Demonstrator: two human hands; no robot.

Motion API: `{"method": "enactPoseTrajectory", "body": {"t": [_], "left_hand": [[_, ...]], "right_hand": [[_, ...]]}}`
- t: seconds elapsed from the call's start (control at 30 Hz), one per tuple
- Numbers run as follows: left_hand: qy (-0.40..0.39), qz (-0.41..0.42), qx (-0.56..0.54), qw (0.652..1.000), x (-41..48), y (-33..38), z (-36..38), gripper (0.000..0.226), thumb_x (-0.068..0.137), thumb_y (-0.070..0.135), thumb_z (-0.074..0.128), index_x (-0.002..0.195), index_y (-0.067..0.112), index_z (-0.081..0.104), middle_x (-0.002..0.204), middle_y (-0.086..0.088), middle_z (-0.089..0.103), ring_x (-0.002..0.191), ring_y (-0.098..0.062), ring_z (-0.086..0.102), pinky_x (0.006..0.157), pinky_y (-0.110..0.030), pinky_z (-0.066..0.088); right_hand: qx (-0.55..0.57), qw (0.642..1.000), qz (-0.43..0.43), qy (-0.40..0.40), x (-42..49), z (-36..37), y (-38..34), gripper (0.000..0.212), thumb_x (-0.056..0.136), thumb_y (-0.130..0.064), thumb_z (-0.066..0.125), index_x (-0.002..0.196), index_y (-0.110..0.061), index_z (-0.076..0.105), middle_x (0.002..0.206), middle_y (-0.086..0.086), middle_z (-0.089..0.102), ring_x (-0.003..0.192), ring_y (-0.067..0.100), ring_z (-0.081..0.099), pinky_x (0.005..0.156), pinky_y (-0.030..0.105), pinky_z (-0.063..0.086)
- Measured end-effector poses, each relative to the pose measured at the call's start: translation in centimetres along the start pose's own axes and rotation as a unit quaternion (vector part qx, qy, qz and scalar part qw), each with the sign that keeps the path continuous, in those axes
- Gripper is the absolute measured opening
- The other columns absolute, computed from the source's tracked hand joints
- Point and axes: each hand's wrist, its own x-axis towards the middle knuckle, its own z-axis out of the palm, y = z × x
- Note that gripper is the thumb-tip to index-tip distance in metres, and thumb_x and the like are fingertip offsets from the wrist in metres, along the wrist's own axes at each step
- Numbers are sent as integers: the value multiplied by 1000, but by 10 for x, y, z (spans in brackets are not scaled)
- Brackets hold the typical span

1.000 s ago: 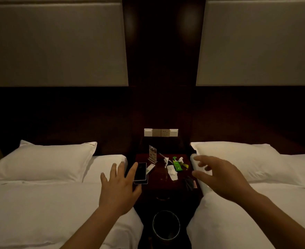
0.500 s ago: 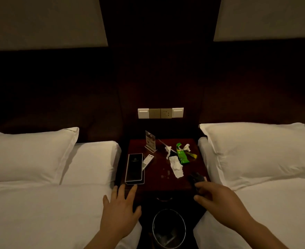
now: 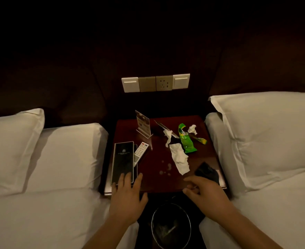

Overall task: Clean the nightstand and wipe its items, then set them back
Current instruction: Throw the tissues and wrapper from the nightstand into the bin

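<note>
Clutter covers the dark table (image 3: 157, 184): black folder (image 3: 122, 159) at 8 o'clock, crumpled tissue (image 3: 179, 158) at centre, green wrapper (image 3: 185, 141) toward 1 o'clock. Left hand (image 3: 128, 198) rests straight fingers on the folder's near end, grip slack. Right hand (image 3: 207, 193) hovers at 5 o'clock, fingers loosely curled, grip empty.
</note>
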Motion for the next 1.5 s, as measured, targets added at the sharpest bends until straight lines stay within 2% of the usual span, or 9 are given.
{"method": "enactPoseTrajectory", "body": {"t": [0.17,0.37,0.5,0.6,0.8,1.0,1.23,1.3,1.5], "left_hand": [[-14,67,-27,997,61,14,62,67,95,54,32,156,30,17,162,-7,22,151,-31,12,123,-47,17],[25,72,-105,992,119,10,133,60,103,44,32,156,19,23,165,-4,18,154,-24,4,124,-36,12],[58,65,-27,996,134,4,157,58,101,44,29,150,13,39,160,-16,31,151,-31,21,122,-43,18],[86,80,16,993,136,2,168,58,97,41,33,141,7,50,149,-22,46,143,-37,36,117,-50,30],[85,127,90,984,148,-6,166,59,93,41,39,134,1,54,137,-28,54,130,-45,46,104,-55,36],[106,137,50,983,147,-6,165,61,92,40,42,136,-1,51,144,-30,46,138,-45,38,116,-59,27],[115,139,37,983,146,-5,162,62,91,39,40,137,-2,51,150,-29,41,142,-44,35,117,-58,26],[117,139,34,983,146,-4,162,62,91,40,40,136,-2,52,150,-28,42,142,-43,36,117,-57,28],[118,133,35,983,145,-5,163,63,91,40,38,137,0,51,151,-27,41,143,-42,35,117,-56,28]], "right_hand": [[31,999,33,23,51,38,30,32,89,-35,65,121,-32,63,89,-18,63,79,-4,61,67,6,42],[48,995,35,77,121,70,70,38,91,-24,63,128,-27,58,118,-4,63,79,3,61,68,15,42],[-43,996,-16,77,170,81,97,57,93,-8,59,144,-26,43,150,-1,42,126,20,52,95,29,45],[-131,990,-36,29,197,88,116,74,88,1,59,150,-29,33,158,-1,30,136,23,43,99,33,45],[-239,966,-76,62,219,97,129,38,85,-1,61,121,-10,62,118,12,57,98,35,62,75,37,51],[-129,974,-91,160,188,100,129,9,90,-9,58,86,-4,64,90,11,57,66,23,48,57,33,37],[54,971,-130,193,109,111,107,5,83,-30,50,86,-27,54,104,-13,65,80,7,60,64,20,46],[89,972,-110,190,90,120,109,7,83,-26,57,88,-27,61,88,-23,64,71,0,59,60,8,40],[125,962,-105,218,24,165,134,13,77,-24,62,87,-31,63,79,-16,63,69,-2,61,59,11,44]]}}
